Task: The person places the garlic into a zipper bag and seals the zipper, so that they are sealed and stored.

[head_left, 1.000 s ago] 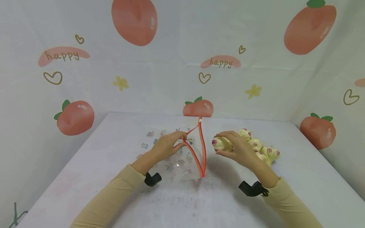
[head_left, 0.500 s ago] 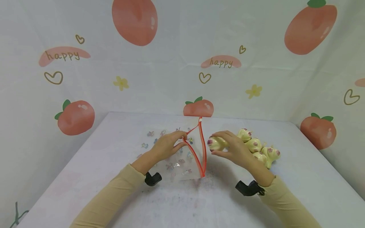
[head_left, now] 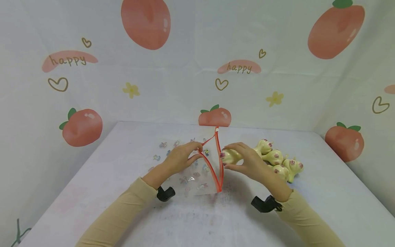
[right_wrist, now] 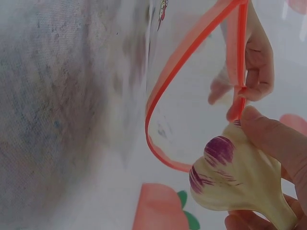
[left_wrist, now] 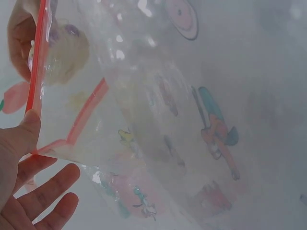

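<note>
A clear zip bag (head_left: 185,181) with small cartoon prints and a red-edged mouth lies on the table, its mouth held apart and facing right. My left hand (head_left: 182,158) pinches one red edge (left_wrist: 36,81) between thumb and index finger, the other fingers loose. In my right hand (head_left: 251,162) is a garlic bulb (right_wrist: 235,177), cream with purple streaks, gripped between thumb and fingers. The bulb's rounded end is right at the bag's mouth; whether it touches the rim I cannot tell. In the left wrist view the bulb (left_wrist: 67,52) shows through the plastic.
Several more garlic bulbs (head_left: 293,167) lie in a cluster to the right of my right hand, on the white table (head_left: 197,223). A white cloth backdrop (head_left: 182,75) with printed fruit stands behind the table's far edge.
My right hand has moved left with the garlic bulb, from beside the cluster to the bag's mouth. My left hand and the bag have stayed nearly still.
</note>
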`<state>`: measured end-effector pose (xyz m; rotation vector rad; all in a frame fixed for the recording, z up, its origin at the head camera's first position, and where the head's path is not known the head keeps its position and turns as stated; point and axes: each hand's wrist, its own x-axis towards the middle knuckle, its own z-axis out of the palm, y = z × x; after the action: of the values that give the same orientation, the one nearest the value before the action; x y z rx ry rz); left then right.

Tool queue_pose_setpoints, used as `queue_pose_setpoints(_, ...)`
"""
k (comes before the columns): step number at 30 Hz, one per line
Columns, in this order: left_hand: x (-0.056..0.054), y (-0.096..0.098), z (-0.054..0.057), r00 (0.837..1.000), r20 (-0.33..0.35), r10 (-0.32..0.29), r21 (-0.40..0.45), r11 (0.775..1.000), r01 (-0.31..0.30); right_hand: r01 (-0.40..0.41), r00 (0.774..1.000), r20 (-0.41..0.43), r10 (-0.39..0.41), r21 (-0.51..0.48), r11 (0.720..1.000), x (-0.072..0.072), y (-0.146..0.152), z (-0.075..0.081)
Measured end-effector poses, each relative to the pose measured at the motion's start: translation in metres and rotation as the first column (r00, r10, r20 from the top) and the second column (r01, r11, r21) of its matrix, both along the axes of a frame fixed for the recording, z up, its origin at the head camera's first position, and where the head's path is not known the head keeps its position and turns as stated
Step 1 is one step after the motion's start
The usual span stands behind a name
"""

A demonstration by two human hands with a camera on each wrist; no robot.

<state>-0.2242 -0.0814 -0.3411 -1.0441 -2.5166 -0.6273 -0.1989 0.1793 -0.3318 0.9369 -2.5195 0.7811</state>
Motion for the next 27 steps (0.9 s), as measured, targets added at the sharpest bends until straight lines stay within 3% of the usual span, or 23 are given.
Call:
queue_pose_setpoints(8,0.000,0.001,0.001,1.000,-0.004,0.000,0.001,1.000,0.000,-0.038,0.999,-0.034,0.037,-0.035,0.999,-0.002,-0.008,-0.004)
queue_pose_setpoints(27,0.001,0.002,0.001,0.999,-0.027,-0.019,0.012,1.000,0.020,-0.030,0.996,0.083,0.030,-0.003,1.000,-0.003,-0.026,-0.006)
